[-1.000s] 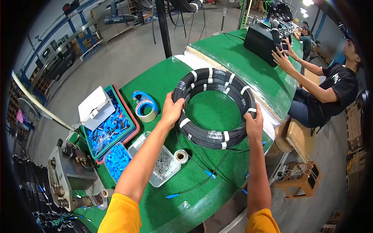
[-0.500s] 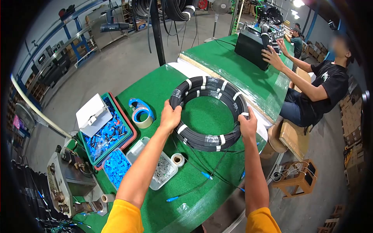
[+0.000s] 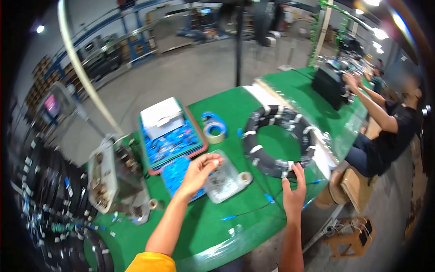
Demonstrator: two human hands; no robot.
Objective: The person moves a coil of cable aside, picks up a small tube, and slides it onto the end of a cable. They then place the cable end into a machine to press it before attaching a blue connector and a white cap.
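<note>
Since the left hand (image 3: 198,174) withdrew, the coil (image 3: 263,162) lies flat.

The left hand (image 3: 199,174) is now off the black coil (image 3: 257,154) and near the clear tray (image 3: 229,167), the right hand (image 3: 294,192) loosened by the coil's near edge.

Head camera: it sits high on the person's head and looks forward and down.
Left hand (image 3: 199,173) and right hand (image 3: 294,192): both are close, with the arms (image 3: 170,222) coming up from the bottom.
Green table (image 3: 204,226): we look down on it from its near side, and it fills the middle.
Worker (image 3: 393,149): seen from the side, at the right edge, farther off than the hands.
Gray floor (image 3: 181,86): far away near the top; it is blurry, so its end is hard to tell.
Corners: dark and round.
</note>
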